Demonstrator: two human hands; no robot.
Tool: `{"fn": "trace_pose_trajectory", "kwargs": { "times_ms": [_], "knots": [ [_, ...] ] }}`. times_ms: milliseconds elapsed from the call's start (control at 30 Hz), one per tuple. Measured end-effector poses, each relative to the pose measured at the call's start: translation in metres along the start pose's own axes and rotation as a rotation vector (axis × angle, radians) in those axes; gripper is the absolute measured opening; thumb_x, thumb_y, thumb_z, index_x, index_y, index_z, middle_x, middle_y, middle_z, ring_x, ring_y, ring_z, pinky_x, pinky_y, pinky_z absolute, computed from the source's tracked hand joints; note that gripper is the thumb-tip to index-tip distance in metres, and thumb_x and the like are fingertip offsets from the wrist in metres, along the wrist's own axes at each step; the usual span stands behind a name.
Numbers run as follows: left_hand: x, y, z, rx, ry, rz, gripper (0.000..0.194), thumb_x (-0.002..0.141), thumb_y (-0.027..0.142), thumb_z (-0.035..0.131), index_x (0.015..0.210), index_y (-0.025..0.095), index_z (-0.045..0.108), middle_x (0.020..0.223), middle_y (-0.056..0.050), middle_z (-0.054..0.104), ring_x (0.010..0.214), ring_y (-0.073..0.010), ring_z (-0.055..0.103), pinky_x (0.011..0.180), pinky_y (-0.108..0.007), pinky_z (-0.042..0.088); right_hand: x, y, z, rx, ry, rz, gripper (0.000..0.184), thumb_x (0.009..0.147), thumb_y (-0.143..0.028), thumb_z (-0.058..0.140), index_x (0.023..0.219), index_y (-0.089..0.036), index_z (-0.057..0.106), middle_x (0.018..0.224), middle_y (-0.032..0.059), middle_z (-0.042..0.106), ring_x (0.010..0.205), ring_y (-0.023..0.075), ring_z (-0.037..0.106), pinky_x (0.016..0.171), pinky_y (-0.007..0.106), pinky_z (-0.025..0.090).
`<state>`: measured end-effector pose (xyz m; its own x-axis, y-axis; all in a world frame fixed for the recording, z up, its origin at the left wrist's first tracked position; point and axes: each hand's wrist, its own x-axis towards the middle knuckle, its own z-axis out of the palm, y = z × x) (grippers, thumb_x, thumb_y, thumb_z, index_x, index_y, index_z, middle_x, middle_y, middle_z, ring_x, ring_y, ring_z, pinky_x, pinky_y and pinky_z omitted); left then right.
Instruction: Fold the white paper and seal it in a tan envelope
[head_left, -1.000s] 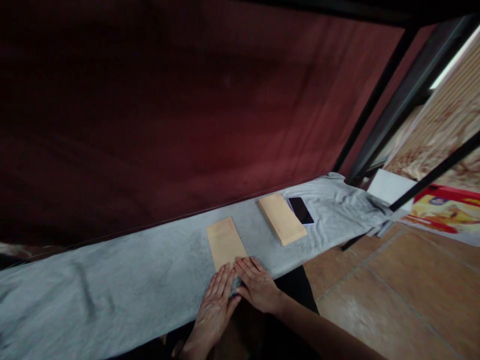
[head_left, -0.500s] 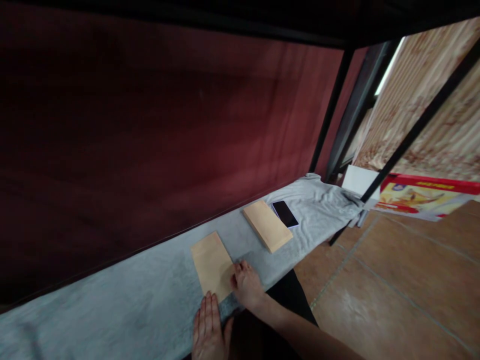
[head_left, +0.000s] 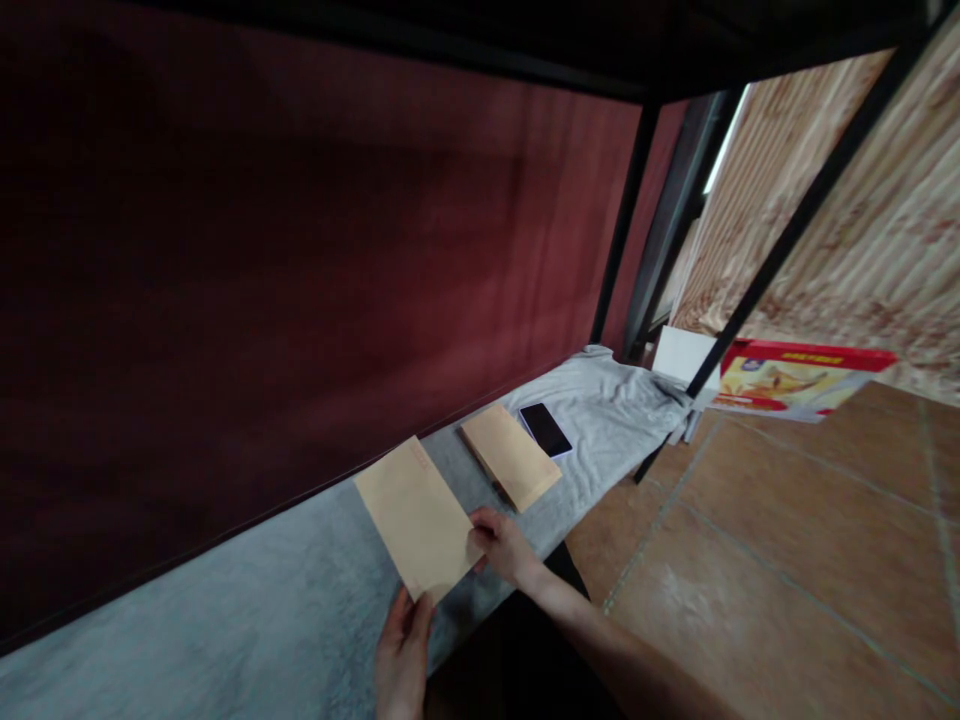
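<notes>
A tan paper envelope [head_left: 420,515] with faint reddish print near its far corner is held between both hands, its near end lifted off the grey cloth. My left hand [head_left: 403,645] pinches the near left corner, thumb on top. At the near right corner, my right hand [head_left: 506,548] grips the paper, fingers curled around the edge. To the right lies a stack of similar tan envelopes [head_left: 511,455], apart from both hands. Touching or very near that stack's far side is a dark-screened smartphone [head_left: 546,430].
Grey cloth [head_left: 240,590] covers the narrow bench, rumpled at its far right end. A dark red panel [head_left: 337,280] rises behind it. Black metal posts [head_left: 626,220] frame the right side. A red and yellow box [head_left: 795,378] stands beyond, above the brown tiled floor [head_left: 750,570].
The envelope has come up off the cloth. My left hand went from lying flat to pinching its corner, and my right hand now holds the other corner. The view has shifted slightly right.
</notes>
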<state>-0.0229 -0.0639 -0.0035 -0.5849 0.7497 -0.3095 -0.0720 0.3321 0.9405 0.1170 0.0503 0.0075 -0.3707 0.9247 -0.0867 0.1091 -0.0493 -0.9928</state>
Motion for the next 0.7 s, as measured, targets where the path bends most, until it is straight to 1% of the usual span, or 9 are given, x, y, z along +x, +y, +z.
{"fn": "trace_pose_trajectory", "kwargs": {
  "times_ms": [67,133,233,300,400,467,533,633,700],
  "knots": [
    [0.003,0.016,0.02,-0.05,-0.065,-0.059,0.058,0.06,0.048,0.073,0.108,0.015,0.067,0.094,-0.009,0.074,0.079,-0.0233,0.068,0.069,-0.033,0.054,0.006,-0.004,-0.021,0.0,0.035,-0.031,0.015,0.084,-0.023,0.049,0.09,-0.02,0.062,0.073,0.0006,0.062,0.061,0.0165,0.062,0.048,0.025,0.054],
    [0.007,0.031,0.042,-0.079,-0.085,-0.045,0.054,0.058,0.047,0.074,0.101,0.015,0.068,0.086,-0.006,0.072,0.069,-0.019,0.064,0.06,-0.029,0.05,0.014,-0.007,-0.046,-0.042,0.075,-0.057,0.018,0.085,-0.025,0.048,0.093,-0.019,0.064,0.075,0.0009,0.063,0.062,0.0158,0.062,0.049,0.025,0.054],
    [0.017,0.051,0.078,-0.06,-0.156,0.034,0.044,0.062,0.046,0.07,0.094,0.016,0.069,0.078,-0.004,0.07,0.064,-0.0158,0.059,0.056,-0.026,0.045,0.027,-0.011,-0.086,-0.179,0.17,-0.1,0.023,0.085,-0.024,0.049,0.099,-0.019,0.067,0.079,0.0018,0.064,0.065,0.0147,0.061,0.053,0.023,0.052],
    [0.024,0.06,0.101,-0.013,-0.218,0.087,0.038,0.065,0.046,0.067,0.089,0.017,0.068,0.072,-0.003,0.067,0.062,-0.0149,0.057,0.055,-0.026,0.044,0.036,-0.011,-0.111,-0.294,0.247,-0.129,0.024,0.084,-0.02,0.052,0.1,-0.019,0.069,0.084,0.0029,0.066,0.071,0.0153,0.061,0.062,0.026,0.053],
    [0.034,0.065,0.132,0.06,-0.268,0.144,0.039,0.065,0.048,0.066,0.087,0.016,0.065,0.069,-0.002,0.066,0.058,-0.0146,0.057,0.053,-0.026,0.043,0.048,-0.009,-0.141,-0.419,0.324,-0.139,0.024,0.082,-0.015,0.054,0.099,-0.018,0.071,0.089,0.0047,0.067,0.078,0.0169,0.063,0.075,0.029,0.052],
    [0.04,0.064,0.148,0.097,-0.276,0.158,0.041,0.064,0.049,0.067,0.088,0.015,0.063,0.068,-0.002,0.065,0.056,-0.0148,0.057,0.052,-0.026,0.042,0.053,-0.004,-0.154,-0.484,0.351,-0.128,0.024,0.083,-0.015,0.054,0.1,-0.019,0.071,0.091,0.0051,0.068,0.081,0.0176,0.064,0.077,0.029,0.051],
    [0.046,0.059,0.158,0.121,-0.275,0.161,0.043,0.062,0.048,0.069,0.089,0.016,0.06,0.064,0.0,0.063,0.054,-0.0148,0.056,0.051,-0.026,0.041,0.055,0.001,-0.162,-0.539,0.367,-0.113,0.024,0.084,-0.014,0.054,0.1,-0.02,0.071,0.093,0.0048,0.068,0.084,0.0176,0.065,0.078,0.028,0.051],
    [0.054,0.052,0.167,0.16,-0.275,0.157,0.039,0.062,0.044,0.068,0.088,0.017,0.056,0.06,0.002,0.06,0.05,-0.0141,0.055,0.05,-0.025,0.041,0.053,0.007,-0.168,-0.607,0.383,-0.086,0.024,0.087,-0.014,0.052,0.101,-0.021,0.071,0.096,0.0053,0.068,0.087,0.0179,0.066,0.08,0.028,0.05],
    [0.057,0.049,0.17,0.185,-0.273,0.149,0.036,0.065,0.042,0.067,0.089,0.018,0.055,0.059,0.003,0.06,0.049,-0.0134,0.055,0.049,-0.025,0.04,0.052,0.01,-0.173,-0.643,0.404,-0.066,0.026,0.09,-0.016,0.051,0.108,-0.02,0.069,0.104,0.0073,0.067,0.092,0.019,0.066,0.083,0.029,0.049]
  ]
}}
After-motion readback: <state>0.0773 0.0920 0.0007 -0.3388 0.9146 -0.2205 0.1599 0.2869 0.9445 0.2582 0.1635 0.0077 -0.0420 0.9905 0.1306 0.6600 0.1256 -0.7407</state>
